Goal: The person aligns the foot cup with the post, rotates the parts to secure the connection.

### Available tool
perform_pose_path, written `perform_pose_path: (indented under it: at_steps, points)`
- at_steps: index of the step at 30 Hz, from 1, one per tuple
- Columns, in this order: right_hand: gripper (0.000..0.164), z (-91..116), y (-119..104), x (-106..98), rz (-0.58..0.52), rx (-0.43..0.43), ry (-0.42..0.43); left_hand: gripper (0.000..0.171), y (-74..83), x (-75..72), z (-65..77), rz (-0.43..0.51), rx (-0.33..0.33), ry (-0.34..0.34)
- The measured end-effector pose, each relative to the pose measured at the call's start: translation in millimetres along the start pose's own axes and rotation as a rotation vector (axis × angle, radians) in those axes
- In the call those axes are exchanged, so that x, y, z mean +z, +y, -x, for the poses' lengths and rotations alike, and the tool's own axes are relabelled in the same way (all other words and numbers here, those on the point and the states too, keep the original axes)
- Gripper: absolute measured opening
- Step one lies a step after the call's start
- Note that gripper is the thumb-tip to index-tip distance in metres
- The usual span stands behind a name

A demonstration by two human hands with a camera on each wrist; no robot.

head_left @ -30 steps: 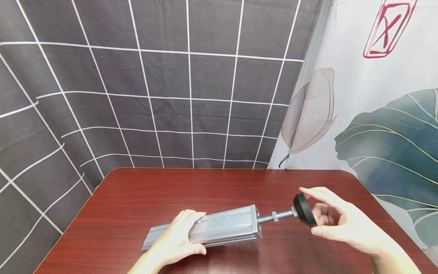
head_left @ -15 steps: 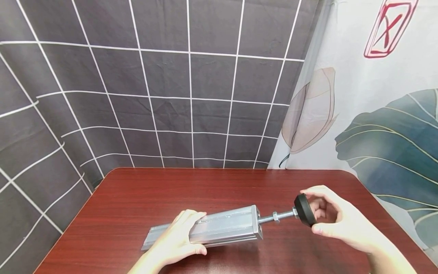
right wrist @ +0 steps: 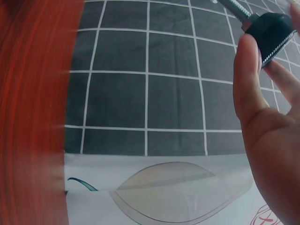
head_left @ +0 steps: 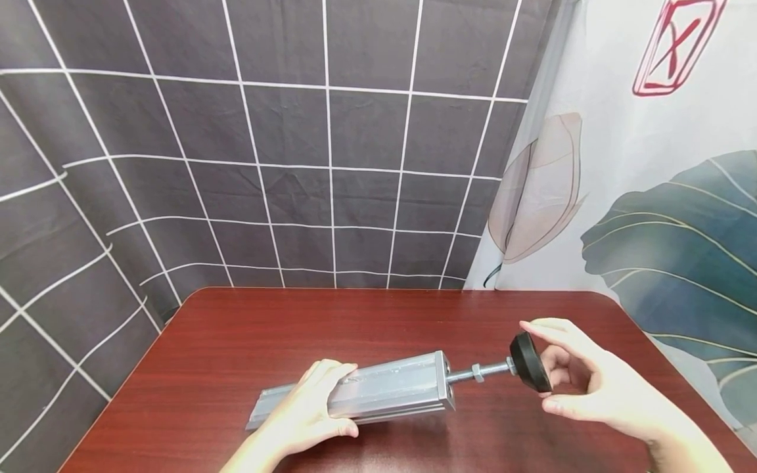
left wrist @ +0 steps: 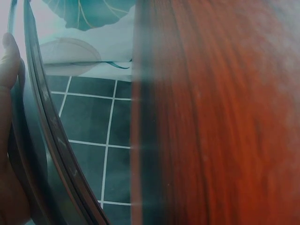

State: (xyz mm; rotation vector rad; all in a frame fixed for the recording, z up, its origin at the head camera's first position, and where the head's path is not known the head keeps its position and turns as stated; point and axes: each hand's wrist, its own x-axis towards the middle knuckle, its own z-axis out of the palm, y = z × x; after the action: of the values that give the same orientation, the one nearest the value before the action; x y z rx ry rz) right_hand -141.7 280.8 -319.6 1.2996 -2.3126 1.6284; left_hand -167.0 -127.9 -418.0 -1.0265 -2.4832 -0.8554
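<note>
An aluminium profile point(head_left: 395, 382) lies at a slant over the near part of the table in the head view. My left hand point(head_left: 307, 412) grips its middle, thumb on the near side and fingers across the top. From the profile's right end plate sticks a threaded rod with a hex nut point(head_left: 477, 372), part of a levelling foot whose black round base point(head_left: 528, 362) faces right. My right hand point(head_left: 600, 384) holds that base by its rim between thumb and fingertips. The right wrist view shows the black base point(right wrist: 272, 35) between the fingers; the left wrist view shows the profile's grooved side point(left wrist: 51, 126).
The red-brown wooden table point(head_left: 331, 328) has rounded far corners. Behind it hangs a dark grey cloth point(head_left: 367, 138) with a white grid, and at the right a white cloth with leaf prints point(head_left: 680, 243).
My right fingers and thumb have shifted slightly around the black base, with the thumb a little lower now. The left hand and the profile have kept their place.
</note>
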Motion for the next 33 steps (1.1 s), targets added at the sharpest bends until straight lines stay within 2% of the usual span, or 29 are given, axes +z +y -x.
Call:
perform_pose_path:
  at_steps: [3, 6, 9, 13, 15, 18, 20, 24, 28, 33]
  points:
    - [0.086, 2, -6, 0, 0.014, 0.086, -0.024, 0.083, -0.1, 0.2, -0.4, 0.0, -0.014, -0.006]
    - [0.086, 2, -9, 0, 0.038, 0.129, -0.017, 0.083, 0.1, 0.4, -0.4, 0.0, -0.021, -0.013]
    - [0.085, 3, -6, 0, 0.042, 0.059, 0.009, 0.083, 0.8, 0.3, -0.1, 0.005, -0.028, -0.022]
    - [0.084, 2, 1, 0, 0.098, -0.038, 0.066, 0.083, 1.9, 0.3, 0.2, 0.01, -0.036, -0.029]
    - [0.083, 2, 0, 1, 0.166, -0.012, 0.091, 0.083, 1.9, 0.5, 0.3, 0.011, -0.031, -0.026]
    - [0.08, 1, -3, 1, 0.204, 0.032, 0.112, 0.083, 1.3, 1.1, 0.3, 0.012, -0.017, -0.02]
    - [0.079, 1, -3, 1, 0.199, 0.035, 0.121, 0.083, 1.2, 1.2, 0.1, 0.015, -0.01, -0.018]
    - [0.079, 0, 2, 2, 0.114, -0.044, 0.134, 0.083, 0.9, 1.2, -0.1, 0.019, -0.009, -0.019]
    - [0.082, -2, 3, 3, 0.076, -0.088, 0.134, 0.083, 0.7, 1.5, -0.1, 0.013, -0.015, -0.026]
    - [0.076, -3, 5, 3, 0.047, -0.165, 0.112, 0.083, 1.3, 1.3, 0.6, 0.015, -0.019, -0.031]
